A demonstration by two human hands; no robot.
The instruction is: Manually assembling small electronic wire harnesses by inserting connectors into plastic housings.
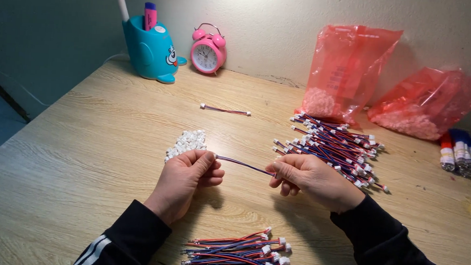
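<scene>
Left hand (187, 175) and right hand (306, 178) each grip pinched tight on one red-blue wire's (243, 165) ends

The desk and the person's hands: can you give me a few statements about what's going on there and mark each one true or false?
1. Both hands hold one red and blue wire between them. True: the left hand pinches one end and the right hand the other end of the thin wire.
2. The small white connectors lie beside the right hand. False: the white connector pile sits just behind the left hand.
3. A pink alarm clock stands by the wall. True.
4. The red plastic bags lie flat in front of the person. False: the red bags lean against the wall at the back.
5. A single wire lies alone mid-table. True.
</scene>
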